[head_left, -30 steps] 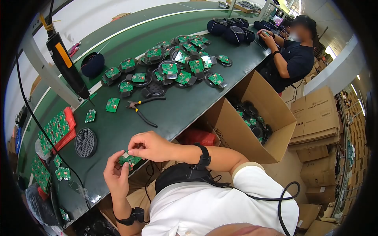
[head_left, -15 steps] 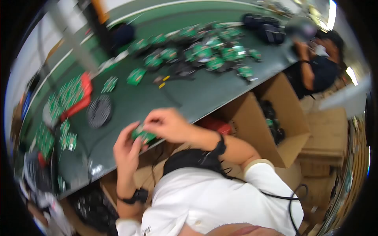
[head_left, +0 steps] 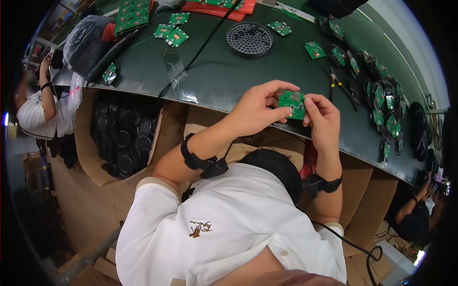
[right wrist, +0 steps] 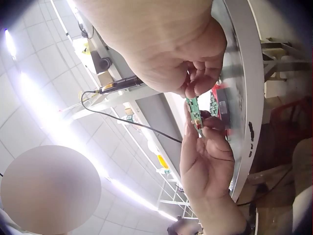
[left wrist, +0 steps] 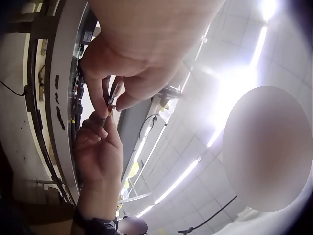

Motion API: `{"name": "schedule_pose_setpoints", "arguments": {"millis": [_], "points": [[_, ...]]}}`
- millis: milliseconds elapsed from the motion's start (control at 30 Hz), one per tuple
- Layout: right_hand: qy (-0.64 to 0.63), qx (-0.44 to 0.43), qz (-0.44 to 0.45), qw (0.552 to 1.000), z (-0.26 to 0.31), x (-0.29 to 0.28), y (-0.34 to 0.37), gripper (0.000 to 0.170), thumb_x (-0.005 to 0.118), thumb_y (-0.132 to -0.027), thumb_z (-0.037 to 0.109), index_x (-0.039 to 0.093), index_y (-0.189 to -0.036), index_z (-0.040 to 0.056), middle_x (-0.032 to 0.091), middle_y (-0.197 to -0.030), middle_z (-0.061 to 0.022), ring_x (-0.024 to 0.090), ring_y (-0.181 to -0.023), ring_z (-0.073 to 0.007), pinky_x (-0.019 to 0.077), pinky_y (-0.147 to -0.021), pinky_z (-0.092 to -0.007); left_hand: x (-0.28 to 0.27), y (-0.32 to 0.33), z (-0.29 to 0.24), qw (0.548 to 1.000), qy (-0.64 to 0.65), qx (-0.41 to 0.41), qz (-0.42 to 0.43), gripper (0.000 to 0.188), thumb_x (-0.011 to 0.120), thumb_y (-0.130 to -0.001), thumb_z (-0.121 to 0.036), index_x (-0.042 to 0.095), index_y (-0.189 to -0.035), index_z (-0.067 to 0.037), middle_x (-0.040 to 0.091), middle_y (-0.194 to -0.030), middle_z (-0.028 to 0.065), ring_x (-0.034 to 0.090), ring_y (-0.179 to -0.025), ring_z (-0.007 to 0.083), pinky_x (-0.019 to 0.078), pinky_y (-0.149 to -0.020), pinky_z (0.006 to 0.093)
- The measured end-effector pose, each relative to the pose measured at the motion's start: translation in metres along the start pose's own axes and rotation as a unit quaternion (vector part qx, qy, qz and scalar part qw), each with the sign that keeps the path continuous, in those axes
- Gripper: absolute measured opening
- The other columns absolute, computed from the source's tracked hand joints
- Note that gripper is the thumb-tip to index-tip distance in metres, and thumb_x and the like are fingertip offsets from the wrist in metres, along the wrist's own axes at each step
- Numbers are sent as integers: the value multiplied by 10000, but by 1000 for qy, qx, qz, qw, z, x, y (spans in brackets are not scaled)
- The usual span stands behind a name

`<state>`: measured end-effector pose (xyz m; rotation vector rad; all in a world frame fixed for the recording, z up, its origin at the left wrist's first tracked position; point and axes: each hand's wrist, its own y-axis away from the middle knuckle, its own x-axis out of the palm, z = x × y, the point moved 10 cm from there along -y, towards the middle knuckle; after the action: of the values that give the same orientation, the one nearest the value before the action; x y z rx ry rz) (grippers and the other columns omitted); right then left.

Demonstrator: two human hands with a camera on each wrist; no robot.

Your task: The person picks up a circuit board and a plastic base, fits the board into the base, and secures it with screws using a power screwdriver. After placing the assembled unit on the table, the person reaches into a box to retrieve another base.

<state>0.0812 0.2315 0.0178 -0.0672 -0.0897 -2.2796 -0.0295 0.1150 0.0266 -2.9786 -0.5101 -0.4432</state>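
In the head view a small green circuit board (head_left: 292, 105) is held above the table's front edge, its component side showing. My left hand (head_left: 255, 108) grips it from the left, thumb across the lower corner and index finger along the top. Thumb and fingers of my right hand (head_left: 324, 118) pinch the right edge. The right wrist view shows the board (right wrist: 194, 113) edge-on between the right hand (right wrist: 171, 54) above and the left hand (right wrist: 208, 166) below. In the left wrist view the left hand (left wrist: 134, 58) mostly hides the board.
On the green table (head_left: 210, 86) lie loose boards (head_left: 177, 37), a round black speaker grille (head_left: 249, 39), cutting pliers (head_left: 341, 86) and a pile of boards on black discs (head_left: 381, 95). A cable (head_left: 205, 47) crosses the table. A cardboard box (head_left: 86, 143) of black round parts stands below left.
The head view has swung, so the table's items now lie further right and the left-hand box shows. My right hand has shifted from over the board to its right edge.
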Motion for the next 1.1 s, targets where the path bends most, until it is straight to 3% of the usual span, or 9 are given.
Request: {"name": "schedule_pose_setpoints", "arguments": {"millis": [67, 167, 667, 733, 800, 833, 1000, 1067, 1100], "points": [[-11, 0, 1, 1000, -2, 0, 0, 171, 699, -1008, 131, 718, -1076, -25, 642, -797, -4, 553, -618, -62, 441, -559, -218, 1, 0, -1, 1000, -8, 7, 7, 406, 654, -960, 26, 580, -1358, -2, 659, -1097, 79, 680, -915, 115, 607, -778, 264], [-17, -3, 5, 1000, -2, 0, 0, 174, 701, -1007, 136, 717, -1073, -24, 646, -799, -6, 552, -615, -62, 438, -553, -217, 2, 1, 3, 999, 3, -24, 21, 449, 651, -967, 35, 554, -1404, -6, 619, -1229, 80, 653, -1053, 137, 612, -869, 292], [16, 29, 29, 999, -13, 10, -6, 145, 712, -984, 94, 653, -1088, 12, 650, -864, -13, 562, -610, -49, 436, -526, -196, -11, 0, -2, 996, -88, -10, -2, 415, 650, -965, 20, 585, -1373, -12, 661, -1101, 75, 652, -877, 98, 593, -789, 276], [26, 30, 17, 999, -15, 6, -5, 143, 695, -991, 90, 648, -1103, 15, 645, -862, -16, 547, -603, -50, 426, -521, -197, -26, 3, -12, 989, -145, 2, -42, 380, 674, -949, -5, 632, -1325, -29, 684, -1036, 74, 659, -834, 103, 579, -763, 274], [40, 17, -2, 999, -18, -1, -3, 144, 687, -994, 87, 646, -1114, 18, 645, -866, -16, 536, -596, -52, 417, -517, -200, -40, 12, -47, 941, -297, 132, -95, 312, 696, -935, -39, 680, -1246, -23, 699, -965, 80, 667, -805, 123, 561, -738, 279], [45, 10, -9, 999, -20, -6, -1, 146, 682, -996, 83, 643, -1120, 16, 645, -870, -16, 532, -599, -49, 413, -518, -198, -50, 20, -57, 937, -292, 138, -130, 228, 701, -932, -65, 710, -1153, -9, 702, -918, 90, 670, -778, 147, 544, -722, 281], [3, -57, -28, 998, -33, -29, -1, 161, 662, -1018, 81, 627, -1163, 21, 629, -900, -4, 513, -624, -28, 391, -529, -177, -111, 87, -83, 904, -314, 165, -240, 164, 703, -950, -86, 712, -1093, -6, 701, -849, 69, 649, -731, 124, 528, -675, 267], [23, -62, -18, 998, -32, -29, -3, 163, 661, -1026, 92, 625, -1172, 28, 612, -892, 6, 503, -622, -28, 388, -530, -174, -154, 132, -83, 875, -308, 136, -347, 157, 708, -957, -103, 707, -1070, 6, 706, -818, 49, 645, -707, 98, 528, -642, 266], [38, -65, -6, 997, -29, -25, -3, 158, 660, -1028, 95, 625, -1164, 25, 600, -877, 11, 495, -620, -28, 390, -533, -175, -186, 160, -76, 849, -303, 111, -419, 138, 720, -930, -122, 723, -1012, -11, 717, -810, 78, 671, -709, 139, 538, -660, 293]]}}
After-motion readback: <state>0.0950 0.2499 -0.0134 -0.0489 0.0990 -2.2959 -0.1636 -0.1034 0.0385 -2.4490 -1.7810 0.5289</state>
